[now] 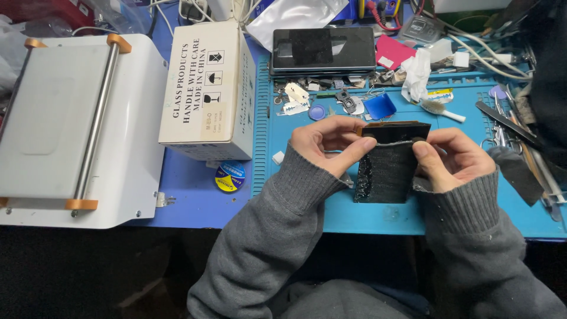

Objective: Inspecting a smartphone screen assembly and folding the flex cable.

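Bench: white machine [71,127] at left; white carton [207,88]; blue mat [378,215], cluttered with tools.
Panel [390,162]: dark, cracked, held upright over the mat.
Left hand [328,145], right hand [452,158]: each pinching the panel's top edge.
Risk: shards could cut fingertips or drop; flexing may snap it.

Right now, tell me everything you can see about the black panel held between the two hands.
The black panel is a thin, flat rectangle, glossy and dark, like a phone screen part. Its surface looks rough and broken, with a crumbled left edge and a pale line across it near the top. It is held upright above the blue mat, slightly tilted. The left hand pinches its upper left edge and the right hand grips its upper right edge. A brownish strip shows along its top edge.
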